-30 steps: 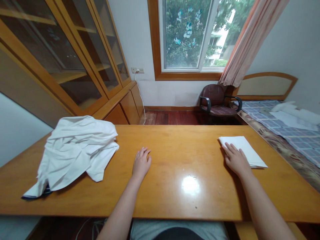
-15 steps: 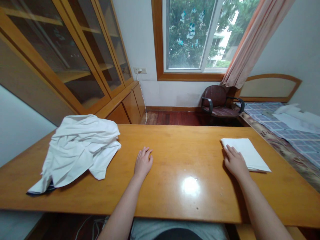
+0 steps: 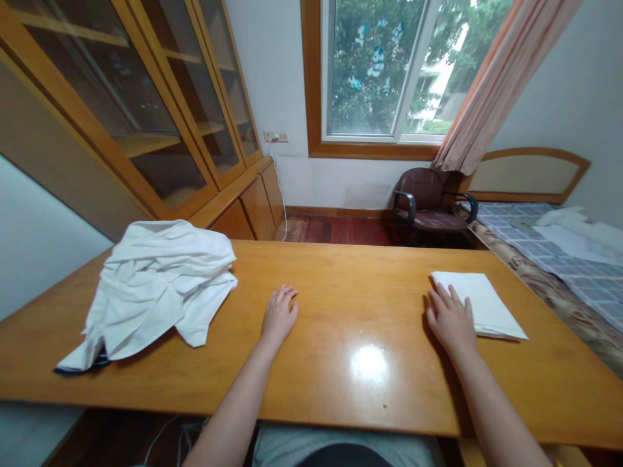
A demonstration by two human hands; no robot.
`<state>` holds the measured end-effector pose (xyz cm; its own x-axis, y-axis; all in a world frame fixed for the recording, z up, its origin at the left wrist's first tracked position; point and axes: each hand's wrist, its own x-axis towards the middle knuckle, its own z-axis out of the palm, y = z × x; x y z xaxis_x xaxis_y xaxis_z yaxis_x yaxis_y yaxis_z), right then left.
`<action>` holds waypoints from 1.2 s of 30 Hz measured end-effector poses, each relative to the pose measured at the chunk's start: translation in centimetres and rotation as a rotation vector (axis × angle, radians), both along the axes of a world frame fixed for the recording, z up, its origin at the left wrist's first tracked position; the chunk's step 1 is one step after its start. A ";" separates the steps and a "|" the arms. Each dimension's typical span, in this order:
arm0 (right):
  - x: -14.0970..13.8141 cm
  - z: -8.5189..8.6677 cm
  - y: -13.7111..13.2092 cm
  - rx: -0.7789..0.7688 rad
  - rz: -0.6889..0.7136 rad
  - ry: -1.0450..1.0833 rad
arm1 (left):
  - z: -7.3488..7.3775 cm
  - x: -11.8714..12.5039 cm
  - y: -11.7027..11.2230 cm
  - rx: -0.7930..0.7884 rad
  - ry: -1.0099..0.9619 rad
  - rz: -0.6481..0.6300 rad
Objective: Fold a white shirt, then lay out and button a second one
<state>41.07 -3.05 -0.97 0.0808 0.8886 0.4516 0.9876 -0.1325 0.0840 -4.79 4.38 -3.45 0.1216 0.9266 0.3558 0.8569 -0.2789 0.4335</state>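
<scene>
My left hand (image 3: 280, 316) rests palm down on the wooden table (image 3: 331, 292), fingers extended, holding nothing. To its left lies a crumpled white cloth garment (image 3: 160, 285) with a dark blue edge showing at its lower left corner. Over on the right, my right hand (image 3: 452, 318) is open, its fingertips over the left edge of a neatly folded white cloth (image 3: 491, 301). Whether those fingertips press on the cloth or hover just above it, I cannot tell.
A glass-fronted cabinet (image 3: 180, 104) stands behind the table on the left. Beyond the far edge are a maroon armchair (image 3: 423, 198) and a window with a pink curtain (image 3: 506, 84). A bed (image 3: 559, 253) with checked bedding lies along the right.
My right hand has shifted slightly left, towards the edge of the folded white cloth. My left hand and both cloths stay in place; the view has tilted a little.
</scene>
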 end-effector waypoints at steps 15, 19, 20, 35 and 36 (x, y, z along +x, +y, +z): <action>-4.9 -2.3 0.9 0.073 0.331 0.315 | 11.8 -17.7 4.0 0.406 0.243 0.423; -4.9 -2.1 0.9 0.088 0.334 0.361 | 13.4 -23.0 5.4 0.269 0.226 0.643; -5.0 -2.1 0.9 0.087 0.333 0.364 | 13.5 -23.8 5.6 0.242 0.213 0.671; -5.2 -2.2 0.7 0.004 0.300 0.344 | 14.6 -21.0 6.4 0.540 0.092 0.584; -5.2 -2.2 0.7 -0.001 0.298 0.343 | 15.0 -19.9 6.2 0.578 0.090 0.542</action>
